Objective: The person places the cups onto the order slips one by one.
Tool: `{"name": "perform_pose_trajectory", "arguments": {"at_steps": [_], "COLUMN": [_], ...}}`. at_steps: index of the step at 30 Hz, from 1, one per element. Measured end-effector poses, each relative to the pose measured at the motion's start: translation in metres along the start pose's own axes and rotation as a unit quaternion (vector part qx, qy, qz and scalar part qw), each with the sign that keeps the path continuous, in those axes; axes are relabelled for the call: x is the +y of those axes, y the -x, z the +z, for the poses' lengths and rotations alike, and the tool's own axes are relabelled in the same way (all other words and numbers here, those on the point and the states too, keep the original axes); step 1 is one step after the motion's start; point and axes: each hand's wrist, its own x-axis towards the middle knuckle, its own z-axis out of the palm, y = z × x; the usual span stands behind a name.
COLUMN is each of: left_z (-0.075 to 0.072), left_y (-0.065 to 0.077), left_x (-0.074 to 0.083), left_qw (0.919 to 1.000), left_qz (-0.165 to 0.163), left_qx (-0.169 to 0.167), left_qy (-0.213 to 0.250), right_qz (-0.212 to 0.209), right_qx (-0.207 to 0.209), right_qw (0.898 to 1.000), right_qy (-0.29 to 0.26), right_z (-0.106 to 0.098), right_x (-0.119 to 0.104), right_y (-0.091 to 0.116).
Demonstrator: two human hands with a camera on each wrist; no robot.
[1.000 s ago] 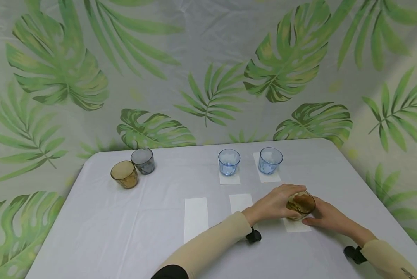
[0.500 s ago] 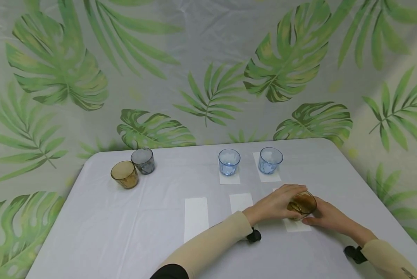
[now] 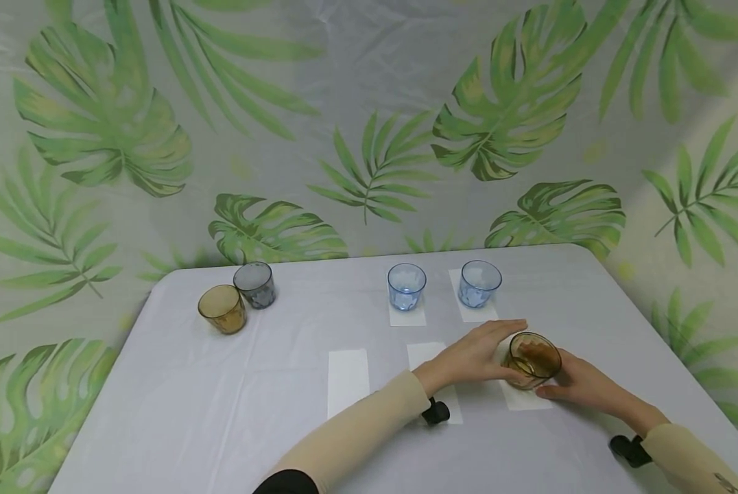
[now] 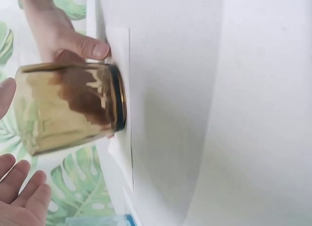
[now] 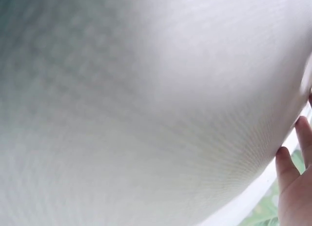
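My right hand (image 3: 581, 381) holds an amber glass tumbler (image 3: 532, 363) at its right side, thumb in front and fingers behind. In the left wrist view, those fingers show through the tumbler (image 4: 68, 109), whose base is right at a white paper strip (image 3: 526, 399). Just left of the tumbler is my left hand (image 3: 474, 353), thumb and fingers spread apart. A gap shows between its fingers (image 4: 24, 187) and the glass. Mostly blurred white cloth fills the right wrist view, with some fingers (image 5: 295, 177) at its right edge.
Two blue tumblers (image 3: 406, 291) (image 3: 478, 288) stand on paper strips at the back. At the far left a second amber tumbler (image 3: 223, 312) stands against a grey one (image 3: 256, 288). Another white strip (image 3: 347, 384) lies left of my left forearm, on the white tablecloth (image 3: 159, 412).
My left hand has let go of the amber tumbler and drawn slightly left, its fingers spreading. My right hand has stayed in place on the tumbler.
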Motion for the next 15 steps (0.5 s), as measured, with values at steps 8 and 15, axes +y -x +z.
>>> {"name": "perform_pose_trajectory", "arguments": {"at_steps": [8,15], "left_z": [-0.013,-0.031], "left_y": [0.021,0.042], "left_x": [-0.009,-0.016], "left_qw": [0.9994,0.9975], "left_qz": [-0.019,-0.037], "left_qx": [0.018,0.045], "left_qy": [0.022,0.039], "right_qz": [0.026,0.021], "right_qx": [-0.013,-0.001], "right_qw": [0.999,1.000], "right_qy": [-0.020,0.013], "right_z": [-0.002,-0.011], "right_x": [-0.002,-0.006], "right_y": [-0.001,0.001]}}
